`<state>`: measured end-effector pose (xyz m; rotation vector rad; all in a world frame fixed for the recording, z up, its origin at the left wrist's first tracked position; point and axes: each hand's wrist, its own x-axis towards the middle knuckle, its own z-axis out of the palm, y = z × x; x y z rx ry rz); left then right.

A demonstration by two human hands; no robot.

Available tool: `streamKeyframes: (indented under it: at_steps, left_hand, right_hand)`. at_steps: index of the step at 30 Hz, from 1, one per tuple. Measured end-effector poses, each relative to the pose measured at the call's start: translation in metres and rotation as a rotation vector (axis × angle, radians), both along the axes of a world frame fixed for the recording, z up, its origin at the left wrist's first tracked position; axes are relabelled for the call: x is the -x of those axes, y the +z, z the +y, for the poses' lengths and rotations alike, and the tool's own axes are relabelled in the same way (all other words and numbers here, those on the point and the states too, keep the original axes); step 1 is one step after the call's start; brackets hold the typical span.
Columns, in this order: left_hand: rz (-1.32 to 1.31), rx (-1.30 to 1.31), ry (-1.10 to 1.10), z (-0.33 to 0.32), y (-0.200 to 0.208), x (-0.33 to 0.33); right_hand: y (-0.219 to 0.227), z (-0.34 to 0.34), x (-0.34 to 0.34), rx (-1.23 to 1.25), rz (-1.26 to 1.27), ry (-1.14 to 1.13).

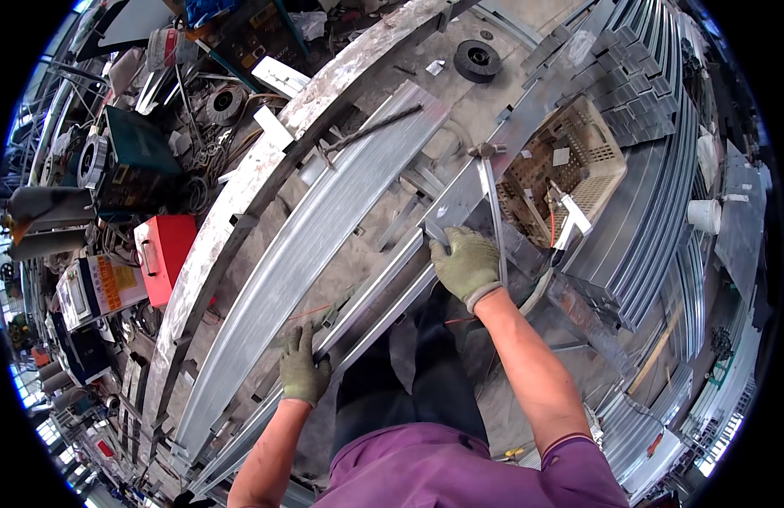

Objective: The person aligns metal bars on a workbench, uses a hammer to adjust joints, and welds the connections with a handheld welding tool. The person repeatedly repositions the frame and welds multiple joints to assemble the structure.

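Both my hands wear olive-green work gloves. My left hand (305,370) rests at the side of a long grey metal channel (371,309), its fingers stretched out and its thumb by the channel's edge. Farther up, at the channel's far end, my right hand (466,264) is closed on a small bright metal plate (435,230); its fingertips are partly hidden. A hammer (486,151) with a long metal handle lies just beyond that hand, the handle running down beside its knuckles. To the left a wide galvanized channel (311,220) lies lengthwise, with a dark rod (375,127) across it.
A rusty, white-stained beam (231,199) curves along the left, near a red metal box (165,258). A beige plastic crate (608,161) holds tools at right, beside stacked metal profiles (663,212). A black spool (477,61) lies on the floor at the far side.
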<state>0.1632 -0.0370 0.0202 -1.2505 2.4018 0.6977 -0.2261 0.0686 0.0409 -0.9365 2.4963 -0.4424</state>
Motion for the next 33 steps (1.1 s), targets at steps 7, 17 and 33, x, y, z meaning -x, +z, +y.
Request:
streamKeyframes:
  at_steps: [7,17,33]
  left_hand:
    - [0.086,-0.039,0.089,0.005,0.008,0.008]
    - [0.837,-0.649,0.382,0.002,0.113,0.125]
    - [0.851,-0.34,0.113,0.03,0.169,0.177]
  right_hand:
    - [0.072,0.023,0.025,0.417,-0.543,-0.128]
    - [0.083,0.064,-0.017,0.763,-1.016,-0.233]
    - [0.102,0.068,-0.048,0.797,-1.078,-0.478]
